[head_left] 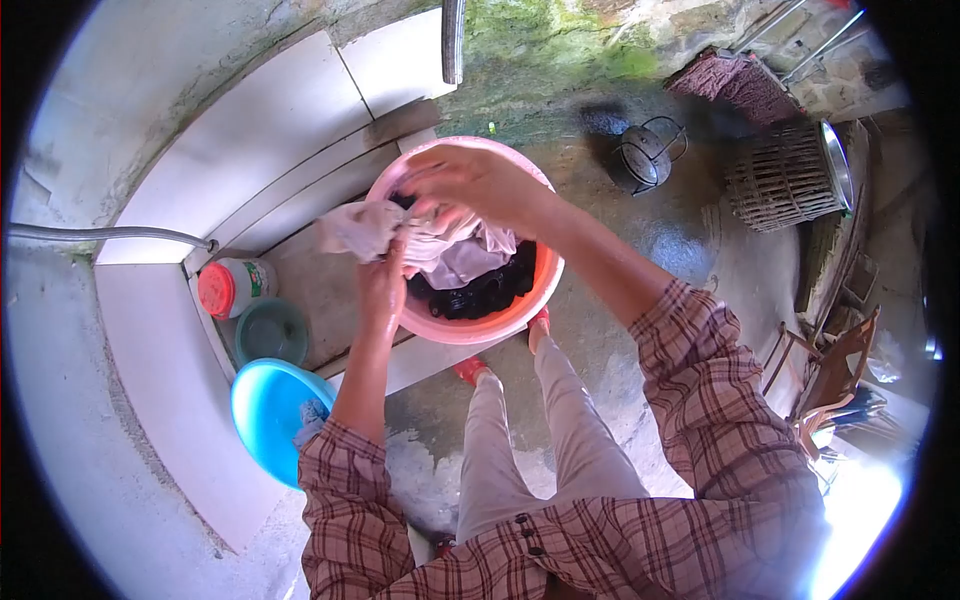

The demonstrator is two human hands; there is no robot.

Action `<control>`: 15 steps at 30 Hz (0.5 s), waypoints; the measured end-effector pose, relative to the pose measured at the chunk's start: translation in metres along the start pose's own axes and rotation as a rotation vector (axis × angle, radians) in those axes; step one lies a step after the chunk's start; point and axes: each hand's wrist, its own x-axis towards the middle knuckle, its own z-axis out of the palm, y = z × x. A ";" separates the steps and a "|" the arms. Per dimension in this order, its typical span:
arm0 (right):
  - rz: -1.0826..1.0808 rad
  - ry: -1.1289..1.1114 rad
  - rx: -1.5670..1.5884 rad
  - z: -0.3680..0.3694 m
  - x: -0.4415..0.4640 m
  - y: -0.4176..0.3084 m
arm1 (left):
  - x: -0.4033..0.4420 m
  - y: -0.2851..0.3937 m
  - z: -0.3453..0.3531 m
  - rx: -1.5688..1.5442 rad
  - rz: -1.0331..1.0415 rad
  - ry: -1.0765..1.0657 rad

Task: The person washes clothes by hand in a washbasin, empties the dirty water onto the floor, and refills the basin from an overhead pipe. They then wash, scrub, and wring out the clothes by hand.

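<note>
A large pink basin [548, 285] holds dark wet-looking clothes [475, 298]. Above them is a pale pink cloth garment [465, 258], bunched up, with one end sticking out past the basin's left rim. My left hand [382, 282] is closed around the bunched garment at that rim. Over the basin's far side, my right hand [475, 185] is just above the garment with its fingers bent but apart. Motion blurs those fingers a little, and whether they touch the cloth is hard to see.
Left of the basin are a red-lidded white tub [228, 288], a green bowl [272, 332] and a blue basin [262, 415] with a greyish cloth. A metal pot [642, 160], a woven basket [785, 180] and a wooden chair [840, 365] stand to the right. A hose [110, 232] runs along the left wall.
</note>
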 end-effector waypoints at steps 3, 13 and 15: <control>0.043 0.129 -0.877 -0.045 -0.005 0.086 | -0.015 0.019 -0.010 -0.323 0.041 0.092; 0.519 0.330 -1.148 -0.011 -0.056 0.219 | -0.013 0.028 -0.032 0.287 0.060 0.002; 0.144 0.422 -1.076 -0.029 -0.051 0.210 | -0.012 0.020 -0.028 0.454 0.086 -0.067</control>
